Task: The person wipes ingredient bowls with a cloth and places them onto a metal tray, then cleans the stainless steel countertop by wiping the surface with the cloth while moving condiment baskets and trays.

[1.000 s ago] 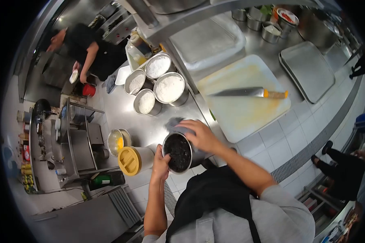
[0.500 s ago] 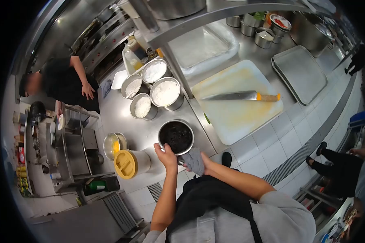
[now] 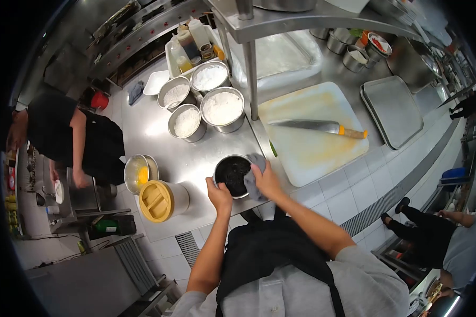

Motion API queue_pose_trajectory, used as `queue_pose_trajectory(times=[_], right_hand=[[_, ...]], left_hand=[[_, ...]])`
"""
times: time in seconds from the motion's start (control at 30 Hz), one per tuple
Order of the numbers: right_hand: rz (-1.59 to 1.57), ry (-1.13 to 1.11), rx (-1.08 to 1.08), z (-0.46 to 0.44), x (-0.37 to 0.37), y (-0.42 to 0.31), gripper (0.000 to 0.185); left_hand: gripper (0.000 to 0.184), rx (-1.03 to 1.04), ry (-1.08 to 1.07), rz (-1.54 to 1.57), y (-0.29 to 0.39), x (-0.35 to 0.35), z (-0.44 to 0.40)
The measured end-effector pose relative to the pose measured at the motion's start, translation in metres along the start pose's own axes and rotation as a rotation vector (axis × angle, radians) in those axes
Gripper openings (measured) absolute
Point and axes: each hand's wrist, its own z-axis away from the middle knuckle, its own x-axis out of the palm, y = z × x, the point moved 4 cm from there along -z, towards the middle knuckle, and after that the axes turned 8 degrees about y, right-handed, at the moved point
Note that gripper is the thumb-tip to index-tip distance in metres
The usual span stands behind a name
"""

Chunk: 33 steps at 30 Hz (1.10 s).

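Note:
A round metal pot with dark, nearly black contents is held at the steel table's front edge. My left hand grips its near left side, thumb at the rim. With a folded grey cloth in it, my right hand is closed at the pot's right rim; the cloth lies over the rim. Left of the pot stand a white tub with a yellow lid and a metal bowl holding something yellow.
Several metal containers of white powder stand farther back on the table. A large knife lies on a white cutting board to the right, beside metal trays. A shelf post rises between. Co-workers stand left and right.
The cloth and my right hand have moved up from the pot's near side to its right rim. The co-worker on the left has bent forward, an arm now hanging down.

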Motion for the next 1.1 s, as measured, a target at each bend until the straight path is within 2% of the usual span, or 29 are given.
queue_pose_trajectory(times=[0.07, 0.1, 0.13, 0.17, 0.2, 0.23, 0.27, 0.3, 0.33, 0.37, 0.4, 0.47, 0.53, 0.6, 0.67, 0.73, 0.8, 0.83, 0.87, 0.93, 1.0, 1.03, 1.07, 1.1], right_hand=[[0.026, 0.417, 0.002, 0.034, 0.025, 0.038, 0.063], [0.035, 0.41, 0.0, 0.043, 0.029, 0.036, 0.063], [0.035, 0.379, 0.099, 0.052, 0.033, 0.034, 0.065], [0.032, 0.348, 0.201, 0.059, 0.036, 0.034, 0.066], [0.035, 0.346, 0.205, 0.057, 0.032, 0.031, 0.066], [0.043, 0.314, 0.14, 0.046, 0.023, 0.025, 0.066], [0.051, 0.281, 0.072, 0.033, 0.012, 0.017, 0.065], [0.185, 0.246, 0.097, 0.022, 0.0, 0.004, 0.061], [0.185, 0.242, 0.091, 0.005, -0.01, -0.002, 0.061], [0.233, 0.135, 0.052, -0.011, -0.014, -0.006, 0.059], [0.28, 0.026, 0.017, -0.02, -0.013, -0.009, 0.058], [0.285, -0.006, -0.008, -0.036, -0.011, -0.021, 0.057], [0.299, -0.029, -0.039, -0.037, -0.007, -0.022, 0.057], [0.162, 0.21, 0.081, -0.02, 0.001, -0.009, 0.063], [0.092, 0.543, 0.108, 0.022, 0.019, 0.005, 0.067], [-0.054, 0.616, 0.069, 0.04, 0.029, 0.015, 0.066], [0.054, 0.544, 0.111, 0.03, 0.016, 0.02, 0.066], [0.155, 0.467, 0.145, 0.022, 0.007, 0.018, 0.067], [0.151, 0.47, 0.144, 0.01, -0.007, 0.015, 0.067], [0.215, 0.12, -0.017, -0.02, -0.02, 0.002, 0.066], [0.272, 0.036, -0.034, -0.045, -0.02, -0.01, 0.064], [0.331, -0.05, -0.063, -0.05, -0.015, -0.014, 0.062], [0.326, -0.046, -0.066, -0.047, -0.01, -0.016, 0.062], [0.288, 0.058, -0.048, -0.046, -0.007, -0.017, 0.062]], left_hand=[[0.019, -0.192, 0.107, -0.032, -0.01, 0.005, 0.012], [0.02, -0.276, 0.123, -0.005, -0.012, 0.008, 0.018], [0.02, -0.283, 0.125, -0.005, -0.026, 0.014, 0.023], [0.019, -0.207, 0.179, -0.028, -0.045, 0.021, 0.027], [0.019, -0.13, 0.231, -0.05, -0.055, 0.023, 0.031], [0.029, -0.501, -0.013, 0.244, -0.024, 0.007, 0.031], [0.029, -0.504, -0.01, 0.247, -0.018, -0.005, 0.027], [0.036, -0.504, -0.122, 0.196, -0.019, -0.014, 0.017], [0.044, -0.501, -0.234, 0.143, -0.021, -0.024, 0.008], [0.05, -0.454, -0.195, 0.041, -0.014, -0.034, -0.007], [0.05, -0.09, -0.015, -0.1, -0.053, -0.023, -0.028], [0.043, -0.24, -0.124, 0.046, -0.033, -0.014, -0.047], [0.038, -0.164, -0.151, 0.058, -0.027, 0.001, -0.057], [0.034, -0.088, -0.181, 0.071, -0.02, 0.014, -0.049], [0.027, -0.161, 0.091, -0.003, -0.012, 0.021, -0.02], [0.026, -0.175, 0.124, -0.018, -0.024, 0.027, 0.0], [0.029, -0.328, 0.004, 0.073, -0.046, 0.035, 0.016], [0.036, -0.708, -0.321, 0.199, 0.03, -0.005, 0.017], [0.036, -0.704, -0.323, 0.198, 0.026, -0.006, 0.009], [0.044, -0.553, -0.365, 0.032, 0.005, -0.013, -0.02], [0.048, 0.08, -0.026, -0.062, -0.005, -0.007, -0.057], [0.038, 0.044, -0.077, 0.025, -0.006, 0.004, -0.068], [0.035, -0.026, -0.22, 0.138, -0.023, 0.025, -0.075], [0.033, 0.004, -0.199, 0.051, -0.02, 0.025, -0.076]])
